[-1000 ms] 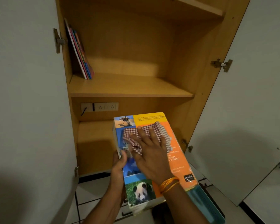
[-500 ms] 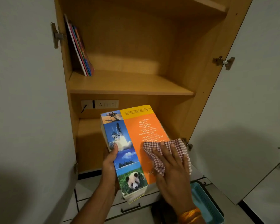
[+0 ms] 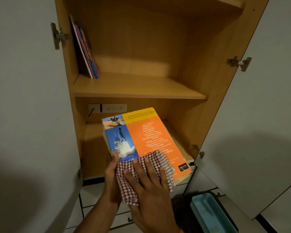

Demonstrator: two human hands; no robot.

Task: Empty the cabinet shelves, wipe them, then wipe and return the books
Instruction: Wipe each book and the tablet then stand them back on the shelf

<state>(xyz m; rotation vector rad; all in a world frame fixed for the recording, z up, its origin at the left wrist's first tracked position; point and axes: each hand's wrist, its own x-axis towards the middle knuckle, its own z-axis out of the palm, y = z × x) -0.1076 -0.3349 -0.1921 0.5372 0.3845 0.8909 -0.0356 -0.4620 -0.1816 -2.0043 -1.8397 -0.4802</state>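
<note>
Two hands busy: left hand (image 3: 111,163) grips thick book (image 3: 146,142) before the lower shelf (image 3: 94,142); right hand (image 3: 149,184), fingers flat, presses checked cloth (image 3: 165,167) on its cover. Wiping step; shelving likely next.

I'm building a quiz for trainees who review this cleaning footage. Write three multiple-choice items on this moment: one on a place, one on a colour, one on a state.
1. Where do the thin books stand?
A. lower shelf, right
B. middle shelf, leaning at its left wall
C. in the blue basket

2. What colour is the checked cloth?
A. red and white
B. plain green
C. yellow and black

3. What is the right hand doing?
A. hanging idle
B. gripping a door hinge
C. pressing the cloth flat on the large book

Answers: 1 B, the books lean against the left side of the middle shelf. 2 A, its small checks are red and white. 3 C, the fingers lie spread on the cloth over the cover, while the left hand holds the book's left edge.
</note>
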